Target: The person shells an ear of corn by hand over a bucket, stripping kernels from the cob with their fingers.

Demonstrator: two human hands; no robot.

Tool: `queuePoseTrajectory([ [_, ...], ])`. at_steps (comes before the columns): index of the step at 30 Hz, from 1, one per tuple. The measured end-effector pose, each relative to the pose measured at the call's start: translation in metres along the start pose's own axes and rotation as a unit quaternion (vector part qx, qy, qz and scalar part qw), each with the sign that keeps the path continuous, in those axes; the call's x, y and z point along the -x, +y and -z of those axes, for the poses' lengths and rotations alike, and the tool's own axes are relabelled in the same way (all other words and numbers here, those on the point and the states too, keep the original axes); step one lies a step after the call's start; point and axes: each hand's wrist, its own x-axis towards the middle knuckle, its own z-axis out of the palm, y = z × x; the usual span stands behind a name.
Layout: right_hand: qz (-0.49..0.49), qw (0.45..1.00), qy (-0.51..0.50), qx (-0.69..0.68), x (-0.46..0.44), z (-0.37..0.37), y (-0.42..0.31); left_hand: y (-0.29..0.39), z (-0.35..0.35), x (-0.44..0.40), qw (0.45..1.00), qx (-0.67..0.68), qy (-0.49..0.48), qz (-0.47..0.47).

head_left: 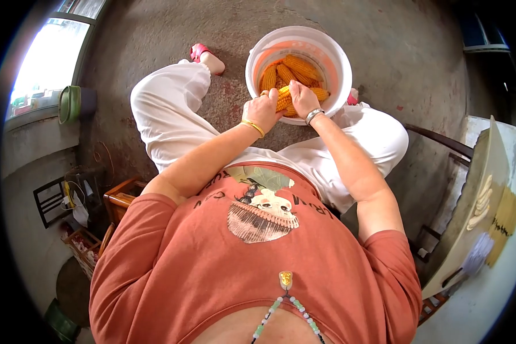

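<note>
1. In the head view, the only one, a person sits with knees spread in white trousers (169,100). A white bucket (342,60) stands on the concrete floor (413,54) between the feet, nearer the right one, whose pink shoe barely shows past the rim. The spot seems chosen so that both hands reach the bucket's mouth without stretching.
2. The corn cob (283,100) is held at the near side of the bucket, over the opening — a place where anything loose would probably drop inside.
3. The left hand (261,110), below a gold bracelet (253,127), has its grip closed around the cob's left part, fingers curled, apparently to steady it.
4. The right hand (304,100), with a silver band (313,116) at the wrist, also has its grip closed on the cob, thumb towards the other hand. This likely lets it press while the left one braces; the hidden fingertips leave the exact pressure unclear.
5. Other cobs (295,67) lie heaped in the bucket, close under the hands. A yellow tip shows right of the right hand — whether it belongs to the held cob cannot be told.
6. A wooden chair (119,198) stands off to the left, apart from the work.
</note>
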Motion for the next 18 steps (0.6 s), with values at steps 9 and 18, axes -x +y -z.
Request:
queuePoseTrajectory([
  [9, 0.067, 0.997, 0.021, -0.008, -0.001, 0.004, 0.004, -0.002, 0.0, -0.002, 1.0, 0.013, -0.007, 0.02],
  [18, 0.049, 0.995, -0.042, -0.073, -0.003, 0.012, -0.002, -0.004, -0.004, 0.0, 0.999, 0.024, 0.025, 0.005],
])
